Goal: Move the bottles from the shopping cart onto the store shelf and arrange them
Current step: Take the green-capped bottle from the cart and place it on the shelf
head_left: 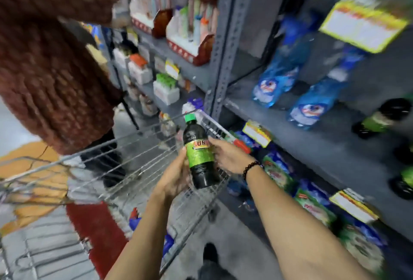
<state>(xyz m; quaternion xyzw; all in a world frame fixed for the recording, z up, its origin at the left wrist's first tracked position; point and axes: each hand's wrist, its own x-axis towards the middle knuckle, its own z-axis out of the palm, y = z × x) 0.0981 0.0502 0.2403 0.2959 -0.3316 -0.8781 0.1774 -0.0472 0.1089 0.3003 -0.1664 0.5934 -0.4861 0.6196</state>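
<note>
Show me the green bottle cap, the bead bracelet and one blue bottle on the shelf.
green bottle cap (pixel 190 118), head view, cap top.
bead bracelet (pixel 250 168), head view, beads.
blue bottle (pixel 277 76), head view, its body.

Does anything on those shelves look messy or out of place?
Yes. The blue plastic bottles on the grey metal shelf appear to lean rather than stand straight, though blur and lens distortion may exaggerate it. No spills are visible.

Even indoor light, heavy motion blur toward edges, wide-angle bending, held bottle (pixel 199 154) sharpest, soft shadows

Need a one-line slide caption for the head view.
Both hands, left hand and right hand, hold a green-labelled bottle above the cart.
</note>
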